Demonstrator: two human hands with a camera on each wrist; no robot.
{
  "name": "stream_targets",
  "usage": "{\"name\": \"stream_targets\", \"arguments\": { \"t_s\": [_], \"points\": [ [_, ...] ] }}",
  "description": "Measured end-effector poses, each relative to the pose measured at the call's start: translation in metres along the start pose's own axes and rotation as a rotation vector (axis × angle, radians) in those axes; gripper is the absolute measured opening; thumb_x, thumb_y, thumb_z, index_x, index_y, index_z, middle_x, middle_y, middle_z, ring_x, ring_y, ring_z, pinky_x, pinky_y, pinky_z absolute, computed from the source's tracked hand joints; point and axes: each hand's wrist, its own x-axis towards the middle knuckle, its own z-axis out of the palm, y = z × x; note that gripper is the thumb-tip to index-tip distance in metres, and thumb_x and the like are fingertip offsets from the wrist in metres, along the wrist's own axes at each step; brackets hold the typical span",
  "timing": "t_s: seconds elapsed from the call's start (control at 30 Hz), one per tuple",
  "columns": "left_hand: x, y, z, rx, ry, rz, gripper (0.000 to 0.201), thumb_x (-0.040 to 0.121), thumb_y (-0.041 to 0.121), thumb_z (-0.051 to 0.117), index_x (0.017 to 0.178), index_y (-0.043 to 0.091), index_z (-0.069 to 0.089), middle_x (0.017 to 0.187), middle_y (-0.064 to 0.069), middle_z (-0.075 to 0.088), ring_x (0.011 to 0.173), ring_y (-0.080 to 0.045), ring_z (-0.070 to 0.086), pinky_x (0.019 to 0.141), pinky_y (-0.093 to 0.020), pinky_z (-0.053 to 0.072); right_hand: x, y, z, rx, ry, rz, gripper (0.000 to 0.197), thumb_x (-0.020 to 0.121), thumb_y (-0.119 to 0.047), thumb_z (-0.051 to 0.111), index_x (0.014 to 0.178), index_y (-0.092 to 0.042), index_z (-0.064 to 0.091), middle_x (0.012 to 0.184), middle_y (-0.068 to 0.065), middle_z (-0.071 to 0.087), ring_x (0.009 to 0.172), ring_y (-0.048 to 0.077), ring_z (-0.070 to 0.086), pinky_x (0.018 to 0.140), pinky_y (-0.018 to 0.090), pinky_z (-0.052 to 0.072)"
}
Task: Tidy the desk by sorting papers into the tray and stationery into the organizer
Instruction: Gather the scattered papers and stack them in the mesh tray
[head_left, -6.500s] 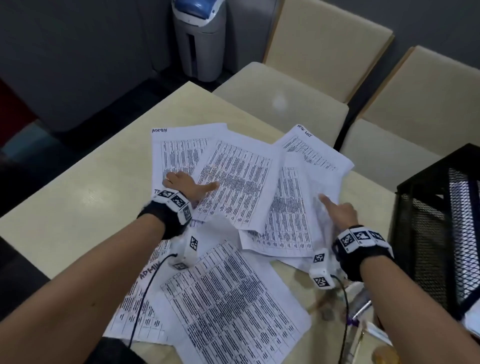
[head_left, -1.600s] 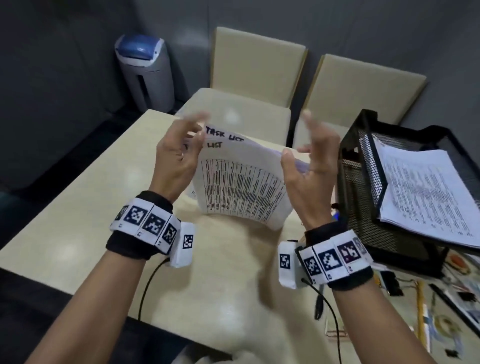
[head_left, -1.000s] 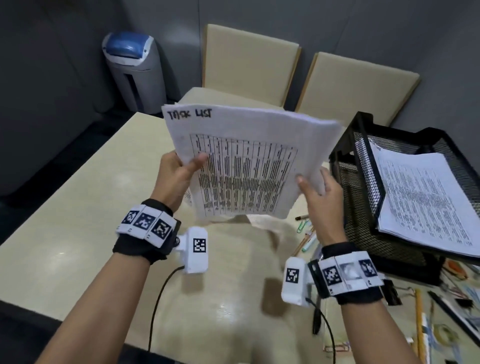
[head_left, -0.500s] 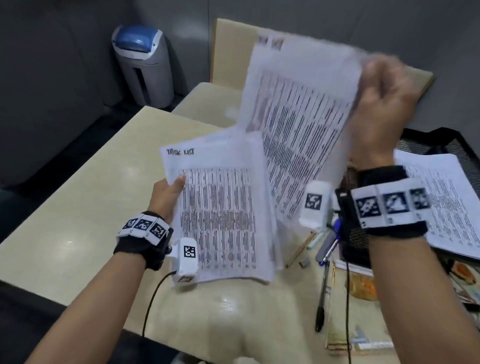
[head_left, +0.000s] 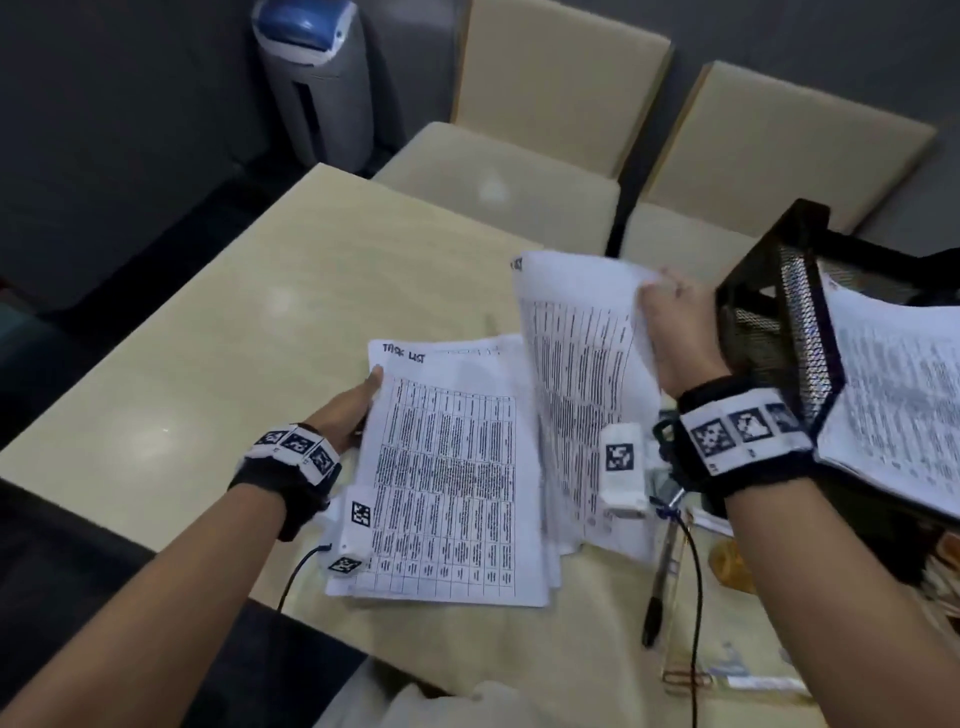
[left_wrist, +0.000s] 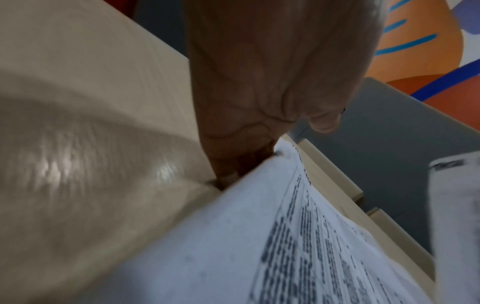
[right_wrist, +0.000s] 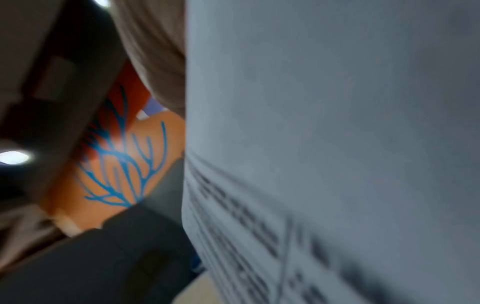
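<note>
Left hand (head_left: 349, 410) is holding the stack (head_left: 447, 478) by its left edge, thumb on top and fingers tucked under; the wrist view shows the fingers (left_wrist: 233, 160) curled beneath the paper. The stack lies low over the desk (head_left: 218, 374), "TASK LIST" sheet on top. Right hand (head_left: 680, 332) has a sheet (head_left: 576, 384) pinched at its top edge, lifted and curling, at roughly 2 o'clock from the stack. The mesh tray (head_left: 779, 322) sits at 3 o'clock of that hand, just beside it, already holding papers (head_left: 904, 384). A pen (head_left: 657, 587) lies at 5 o'clock of the stack, a paperclip (head_left: 685, 678) below it.
</note>
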Motion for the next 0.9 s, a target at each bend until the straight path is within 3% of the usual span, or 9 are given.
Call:
{"name": "stream_targets", "arguments": {
  "t_s": [0.07, 0.17, 0.23, 0.37, 0.47, 0.63, 0.73, 0.8, 0.9],
  "points": [
    [-0.001, -0.001, -0.001, 0.038, -0.016, 0.010, 0.057, 0.094, 0.055, 0.030, 0.118, 0.012, 0.057, 0.111, -0.011, 0.064, 0.092, -0.021, 0.062, 0.087, -0.035, 0.046, 0.009, 0.030, 0.004, -0.066, 0.004, 0.104, 0.023, 0.070, -0.006, 0.045, 0.053, -0.021, 0.039, 0.056, -0.003, 0.037, 0.055, 0.015, 0.039, 0.048, 0.020, 0.029],
    [0.005, -0.003, 0.000, 0.096, -0.027, 0.076, 0.062, 0.090, 0.044, 0.047, 0.137, 0.006, 0.033, 0.130, -0.006, 0.051, 0.114, -0.028, 0.056, 0.103, -0.042, 0.042, 0.013, 0.049, 0.009, -0.047, -0.098, 0.229, 0.013, 0.072, -0.008, 0.056, 0.075, -0.011, 0.044, 0.076, 0.004, 0.044, 0.074, 0.017, 0.043, 0.051, 0.019, 0.031],
    [0.007, -0.004, 0.002, 0.045, 0.031, 0.134, 0.075, 0.088, 0.041, 0.054, 0.146, 0.018, 0.012, 0.142, 0.001, 0.031, 0.127, -0.029, 0.043, 0.110, -0.051, 0.035, 0.001, 0.029, 0.020, 0.066, -0.226, 0.212, 0.019, 0.072, -0.010, 0.061, 0.086, -0.001, 0.053, 0.078, 0.011, 0.050, 0.071, 0.021, 0.046, 0.060, 0.024, 0.036],
    [0.002, 0.016, 0.008, 0.232, 0.178, 0.384, 0.119, 0.051, 0.093, 0.038, 0.149, 0.035, 0.005, 0.156, -0.007, 0.005, 0.146, -0.027, 0.009, 0.117, -0.054, 0.015, -0.049, -0.024, 0.032, 0.270, -0.561, 0.101, 0.013, 0.087, 0.001, 0.052, 0.088, -0.005, 0.064, 0.069, -0.002, 0.072, 0.058, 0.009, 0.065, 0.057, 0.019, 0.054],
    [-0.011, 0.049, 0.013, -0.034, -0.092, 0.623, 0.134, 0.033, 0.099, 0.035, 0.148, 0.033, 0.015, 0.157, 0.007, 0.016, 0.145, -0.011, 0.013, 0.117, -0.043, 0.010, -0.066, -0.041, 0.030, 0.424, -0.678, 0.077, 0.016, 0.078, -0.008, 0.054, 0.090, -0.004, 0.064, 0.067, -0.001, 0.072, 0.054, 0.008, 0.066, 0.054, 0.018, 0.055],
    [-0.015, 0.059, 0.015, -0.196, -0.436, 0.465, 0.101, 0.050, 0.060, 0.079, 0.129, 0.005, 0.046, 0.123, -0.021, 0.058, 0.109, -0.029, 0.057, 0.095, -0.043, 0.052, -0.036, -0.050, 0.019, 0.529, -0.550, 0.181, 0.024, 0.081, -0.014, 0.049, 0.100, -0.003, 0.061, 0.073, 0.003, 0.074, 0.064, 0.013, 0.071, 0.062, 0.025, 0.060],
    [-0.015, 0.046, 0.015, -0.178, -0.216, 0.377, 0.052, 0.064, 0.027, 0.079, 0.106, 0.003, 0.059, 0.095, -0.006, 0.073, 0.075, -0.012, 0.067, 0.065, -0.024, 0.056, -0.007, -0.014, 0.012, 0.413, -0.392, 0.261, 0.020, 0.094, -0.016, 0.042, 0.090, -0.010, 0.060, 0.060, -0.006, 0.071, 0.056, 0.006, 0.067, 0.060, 0.027, 0.056],
    [-0.005, 0.035, 0.012, -0.152, -0.036, 0.306, 0.040, 0.082, 0.011, 0.065, 0.119, -0.003, 0.057, 0.114, -0.014, 0.068, 0.084, -0.017, 0.066, 0.076, -0.030, 0.054, -0.003, 0.020, 0.012, 0.243, -0.380, 0.322, 0.020, 0.095, -0.021, 0.045, 0.083, -0.013, 0.060, 0.059, -0.009, 0.066, 0.057, 0.008, 0.061, 0.061, 0.024, 0.045],
    [0.008, 0.018, 0.015, 0.111, 0.178, 0.279, 0.032, 0.086, 0.016, 0.064, 0.114, -0.001, 0.061, 0.107, -0.015, 0.067, 0.087, -0.028, 0.064, 0.077, -0.035, 0.051, -0.011, 0.079, 0.024, -0.055, -0.403, 0.385, 0.018, 0.090, -0.008, 0.055, 0.104, 0.000, 0.064, 0.095, 0.011, 0.068, 0.082, 0.025, 0.062, 0.069, 0.032, 0.047]
  ]
}}
